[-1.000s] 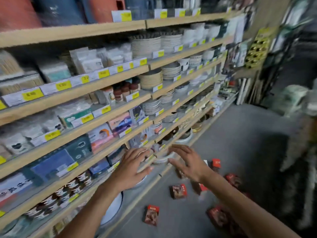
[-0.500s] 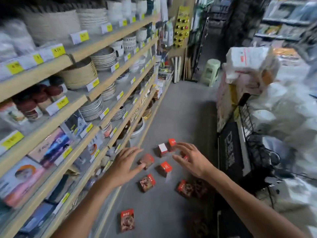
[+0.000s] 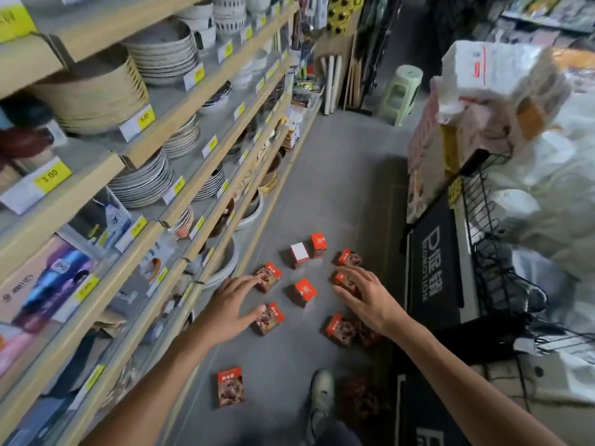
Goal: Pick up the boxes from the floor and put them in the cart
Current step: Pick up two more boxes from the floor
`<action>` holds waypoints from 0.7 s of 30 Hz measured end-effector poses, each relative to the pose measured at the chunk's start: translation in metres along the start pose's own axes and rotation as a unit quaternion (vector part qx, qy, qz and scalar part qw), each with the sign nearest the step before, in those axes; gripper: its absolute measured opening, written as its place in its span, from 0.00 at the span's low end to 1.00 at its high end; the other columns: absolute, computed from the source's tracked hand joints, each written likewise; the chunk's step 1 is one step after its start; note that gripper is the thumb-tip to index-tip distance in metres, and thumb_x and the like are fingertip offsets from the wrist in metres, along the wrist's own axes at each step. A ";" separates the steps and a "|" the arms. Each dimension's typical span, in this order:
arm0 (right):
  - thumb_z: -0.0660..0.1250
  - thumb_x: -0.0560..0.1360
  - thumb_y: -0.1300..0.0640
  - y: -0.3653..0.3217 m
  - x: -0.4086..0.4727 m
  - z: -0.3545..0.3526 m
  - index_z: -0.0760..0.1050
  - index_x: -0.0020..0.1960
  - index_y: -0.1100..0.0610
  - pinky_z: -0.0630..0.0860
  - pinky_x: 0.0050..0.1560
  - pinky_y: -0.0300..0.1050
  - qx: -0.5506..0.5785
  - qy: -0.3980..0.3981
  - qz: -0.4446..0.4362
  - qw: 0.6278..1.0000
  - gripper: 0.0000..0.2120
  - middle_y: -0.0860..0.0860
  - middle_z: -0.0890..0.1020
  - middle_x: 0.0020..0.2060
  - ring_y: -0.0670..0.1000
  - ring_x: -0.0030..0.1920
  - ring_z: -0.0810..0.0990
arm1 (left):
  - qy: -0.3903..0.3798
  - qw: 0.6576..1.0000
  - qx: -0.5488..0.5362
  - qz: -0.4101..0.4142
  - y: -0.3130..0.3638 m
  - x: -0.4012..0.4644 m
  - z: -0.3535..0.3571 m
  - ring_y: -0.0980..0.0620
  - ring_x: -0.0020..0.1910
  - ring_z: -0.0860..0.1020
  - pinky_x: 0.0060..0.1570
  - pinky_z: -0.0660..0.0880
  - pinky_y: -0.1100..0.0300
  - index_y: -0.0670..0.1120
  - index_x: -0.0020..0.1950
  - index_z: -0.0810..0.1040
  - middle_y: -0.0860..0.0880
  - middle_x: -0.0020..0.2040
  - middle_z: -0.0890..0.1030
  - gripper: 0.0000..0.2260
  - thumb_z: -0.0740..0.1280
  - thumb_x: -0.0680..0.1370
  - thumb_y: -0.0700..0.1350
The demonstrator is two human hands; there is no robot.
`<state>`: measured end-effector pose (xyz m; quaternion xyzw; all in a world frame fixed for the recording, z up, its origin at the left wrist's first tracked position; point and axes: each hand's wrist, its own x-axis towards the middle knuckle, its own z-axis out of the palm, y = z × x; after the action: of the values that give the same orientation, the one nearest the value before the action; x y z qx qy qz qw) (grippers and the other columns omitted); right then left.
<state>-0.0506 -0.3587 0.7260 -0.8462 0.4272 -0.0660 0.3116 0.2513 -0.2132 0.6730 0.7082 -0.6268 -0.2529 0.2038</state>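
Observation:
Several small red boxes lie scattered on the grey floor (image 3: pixel 338 188). One box (image 3: pixel 304 289) sits between my hands; another box (image 3: pixel 230 386) lies nearest me. My left hand (image 3: pixel 233 305) is stretched out with spread fingers over two boxes (image 3: pixel 269 318) and holds nothing. My right hand (image 3: pixel 363 296) is also spread out, above a box (image 3: pixel 343 280) by the cart. The black wire cart (image 3: pixel 483 239) stands at the right, loaded with white bags.
Wooden shelves (image 3: pixel 180 175) with plates, bowls and yellow price tags run along the left. A black sign board (image 3: pixel 434 259) leans on the cart. A pale green stool (image 3: pixel 401 91) stands at the aisle's far end. My shoe (image 3: pixel 322 394) is on the floor.
The view has swung right and down, away from the shelves, bringing the boxes and the cart into sight. Both hands stay spread and have reached lower toward the boxes.

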 end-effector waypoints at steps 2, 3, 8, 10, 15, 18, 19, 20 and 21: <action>0.57 0.78 0.30 0.016 0.024 0.003 0.68 0.76 0.48 0.58 0.74 0.44 0.004 -0.023 0.010 1.000 0.33 0.47 0.69 0.75 0.50 0.76 0.63 | 0.004 1.000 -0.002 -0.021 -0.006 0.013 0.012 0.55 0.74 0.62 0.72 0.60 0.57 0.51 0.76 0.66 0.54 0.73 0.67 0.34 0.56 0.74 0.68; 0.59 0.79 0.34 0.025 0.038 0.006 0.68 0.76 0.48 0.58 0.74 0.42 0.005 -0.031 0.009 0.999 0.30 0.47 0.69 0.75 0.50 0.76 0.63 | 0.008 0.999 -0.003 -0.034 -0.009 0.020 0.020 0.55 0.74 0.63 0.72 0.61 0.57 0.51 0.76 0.66 0.54 0.73 0.68 0.34 0.56 0.75 0.67; 0.61 0.80 0.37 0.070 0.105 0.024 0.66 0.76 0.46 0.60 0.77 0.50 0.010 -0.105 -0.008 0.994 0.28 0.46 0.68 0.76 0.50 0.76 0.63 | 0.035 0.992 -0.019 -0.120 -0.039 0.049 0.073 0.51 0.72 0.67 0.72 0.63 0.56 0.48 0.74 0.69 0.50 0.72 0.70 0.33 0.57 0.75 0.65; 0.60 0.79 0.34 0.088 0.131 0.038 0.66 0.76 0.46 0.61 0.77 0.50 0.000 -0.141 -0.018 0.990 0.29 0.46 0.68 0.76 0.50 0.76 0.64 | 0.030 0.988 -0.008 -0.148 -0.058 0.059 0.097 0.48 0.72 0.68 0.72 0.63 0.55 0.46 0.75 0.69 0.48 0.72 0.71 0.35 0.57 0.74 0.65; 0.48 0.73 0.23 0.116 0.176 0.094 0.66 0.77 0.49 0.64 0.75 0.50 -0.038 -0.198 -0.058 0.978 0.43 0.48 0.69 0.75 0.53 0.75 0.66 | 0.051 0.969 -0.029 -0.241 -0.097 0.052 0.147 0.46 0.70 0.71 0.69 0.64 0.55 0.44 0.73 0.71 0.45 0.70 0.74 0.33 0.61 0.73 0.62; 0.52 0.76 0.26 0.126 0.195 0.148 0.63 0.78 0.47 0.64 0.75 0.51 -0.046 -0.236 -0.066 0.968 0.38 0.47 0.67 0.76 0.51 0.76 0.63 | 0.061 0.953 -0.039 -0.295 -0.132 0.036 0.188 0.43 0.67 0.74 0.67 0.66 0.55 0.43 0.70 0.74 0.43 0.68 0.76 0.31 0.67 0.72 0.59; 0.55 0.78 0.29 0.131 0.199 0.170 0.62 0.78 0.47 0.65 0.75 0.52 -0.044 -0.246 -0.072 0.966 0.35 0.47 0.66 0.77 0.51 0.76 0.63 | 0.068 0.947 -0.042 -0.311 -0.146 0.029 0.203 0.42 0.67 0.74 0.67 0.66 0.54 0.43 0.70 0.74 0.43 0.68 0.76 0.30 0.71 0.72 0.56; 0.57 0.79 0.32 0.136 0.202 0.194 0.62 0.78 0.47 0.66 0.75 0.53 -0.046 -0.252 -0.086 0.963 0.33 0.47 0.66 0.76 0.52 0.76 0.64 | 0.073 0.940 -0.046 -0.329 -0.160 0.022 0.221 0.41 0.68 0.73 0.68 0.67 0.52 0.42 0.71 0.73 0.42 0.68 0.76 0.30 0.74 0.73 0.52; 0.59 0.80 0.34 0.143 0.205 0.219 0.62 0.78 0.47 0.66 0.75 0.55 -0.049 -0.254 -0.102 0.961 0.32 0.48 0.67 0.76 0.52 0.76 0.64 | 0.075 0.935 -0.051 -0.344 -0.173 0.015 0.239 0.41 0.68 0.73 0.68 0.67 0.49 0.42 0.71 0.73 0.42 0.69 0.75 0.30 0.76 0.73 0.49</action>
<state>0.0637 -0.4751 0.4363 -0.8886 0.2481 0.1405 0.3594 0.2420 -0.1988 0.3779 0.8863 -0.3140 -0.2848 0.1866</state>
